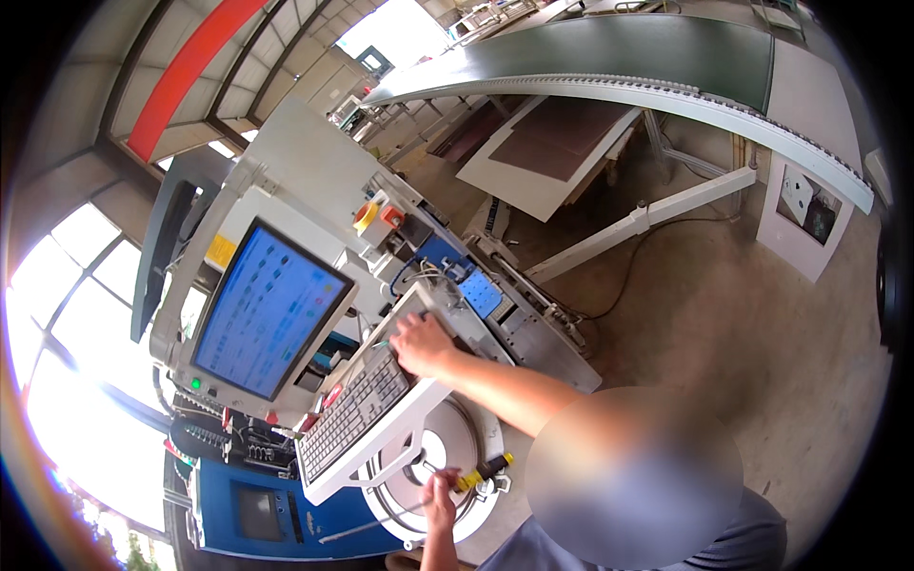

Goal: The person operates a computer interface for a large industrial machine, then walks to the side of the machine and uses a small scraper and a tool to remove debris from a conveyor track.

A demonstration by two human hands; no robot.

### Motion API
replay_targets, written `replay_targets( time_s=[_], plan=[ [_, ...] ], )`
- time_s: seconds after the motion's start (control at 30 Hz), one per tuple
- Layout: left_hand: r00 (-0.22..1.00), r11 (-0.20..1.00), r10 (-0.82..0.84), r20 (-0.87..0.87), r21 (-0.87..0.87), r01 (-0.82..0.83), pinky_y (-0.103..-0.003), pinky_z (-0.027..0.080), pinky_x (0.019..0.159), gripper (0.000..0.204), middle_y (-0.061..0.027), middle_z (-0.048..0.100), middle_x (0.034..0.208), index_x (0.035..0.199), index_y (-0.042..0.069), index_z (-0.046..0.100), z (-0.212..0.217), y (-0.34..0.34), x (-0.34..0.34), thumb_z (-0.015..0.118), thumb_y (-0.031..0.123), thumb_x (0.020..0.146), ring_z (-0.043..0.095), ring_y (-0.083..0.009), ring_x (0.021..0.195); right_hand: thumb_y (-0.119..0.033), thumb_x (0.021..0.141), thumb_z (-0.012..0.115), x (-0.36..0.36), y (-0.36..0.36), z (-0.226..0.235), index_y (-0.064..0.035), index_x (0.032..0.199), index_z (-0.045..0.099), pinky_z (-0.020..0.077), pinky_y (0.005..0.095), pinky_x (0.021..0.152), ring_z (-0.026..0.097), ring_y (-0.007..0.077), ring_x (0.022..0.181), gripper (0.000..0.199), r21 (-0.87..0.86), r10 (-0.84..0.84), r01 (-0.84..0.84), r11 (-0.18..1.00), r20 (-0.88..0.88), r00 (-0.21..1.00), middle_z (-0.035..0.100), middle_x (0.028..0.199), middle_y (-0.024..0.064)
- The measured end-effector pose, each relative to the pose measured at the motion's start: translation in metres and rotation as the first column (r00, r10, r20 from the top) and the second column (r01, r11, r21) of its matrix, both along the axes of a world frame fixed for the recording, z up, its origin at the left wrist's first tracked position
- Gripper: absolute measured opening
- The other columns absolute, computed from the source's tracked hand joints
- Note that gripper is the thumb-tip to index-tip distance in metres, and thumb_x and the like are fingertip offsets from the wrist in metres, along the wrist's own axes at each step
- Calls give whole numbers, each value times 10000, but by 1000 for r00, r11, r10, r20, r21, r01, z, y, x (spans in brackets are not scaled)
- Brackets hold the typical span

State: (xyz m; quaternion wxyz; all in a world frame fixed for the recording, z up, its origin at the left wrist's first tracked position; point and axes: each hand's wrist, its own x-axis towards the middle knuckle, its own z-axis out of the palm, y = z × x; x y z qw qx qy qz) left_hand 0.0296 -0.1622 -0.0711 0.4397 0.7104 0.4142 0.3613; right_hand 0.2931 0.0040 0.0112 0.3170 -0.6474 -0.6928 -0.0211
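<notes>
In my left hand (439, 502) is a long screwdriver (483, 472) with a yellow and black handle. My fingers are closed round it near the handle, and its thin metal shaft points down to the left. My right hand (421, 344) rests at the right end of a white tray, just past a grey keyboard (357, 407). Its fingers curve downward, and whatever lies under the palm is hidden. Behind the keyboard stands a lit monitor (271, 309) showing a blue screen with small icons. A round white ring-shaped part (465, 433) sits below the tray, close to my left hand.
A blue machine cabinet (286, 523) stands at lower left. Beyond my right hand are a blue plate (481, 293) with holes and a red and yellow button (366, 217). A green conveyor belt (609, 57) curves across the back, over brown sheets (562, 138). A cable (624, 285) crosses the floor.
</notes>
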Motion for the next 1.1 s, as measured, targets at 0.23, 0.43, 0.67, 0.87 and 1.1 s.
replay_targets(
  time_s=[0.23,0.43,0.67,0.87,1.1],
  plan=[
    [947,938,80,-311,-298,-177,-335,463,747,379,-57,641,928,1157,76,691,-34,-108,21,462,362,1061,563,-167,825,-242,918,562,-3,6,-8,-109,1041,733,415,538,947,540,315,1166,250,119,-84,83,989,4,996,628,1189,137],
    [948,902,182,-262,-340,-267,-323,466,712,391,-57,639,852,1105,4,693,-17,-145,58,452,310,1067,569,-151,769,-246,938,552,3,7,-7,-106,1068,723,405,555,966,531,313,1180,256,110,-109,106,988,21,994,627,1207,132],
    [974,889,181,-134,-401,-220,-281,488,710,369,-59,659,823,1122,-33,692,-39,-159,42,447,238,1070,591,-128,756,-235,911,548,-9,9,-9,-107,1052,710,405,577,961,528,301,1174,250,34,-13,14,999,-21,1000,637,1177,117],
    [981,893,160,-112,-406,-192,-285,495,753,347,-33,658,863,1164,38,702,-67,-172,20,472,274,1057,603,-120,828,-282,886,591,9,-4,11,-147,1083,713,433,536,940,544,281,1180,269,28,-23,21,999,47,999,636,1183,95],
    [971,865,239,-11,-452,-218,-272,476,761,318,-11,634,876,1161,28,695,-85,-206,-11,463,218,1055,572,-102,831,-304,903,593,-2,-6,10,-120,1111,678,464,530,953,533,295,1228,290,-23,-38,42,999,146,989,628,1230,95]
  ],
)
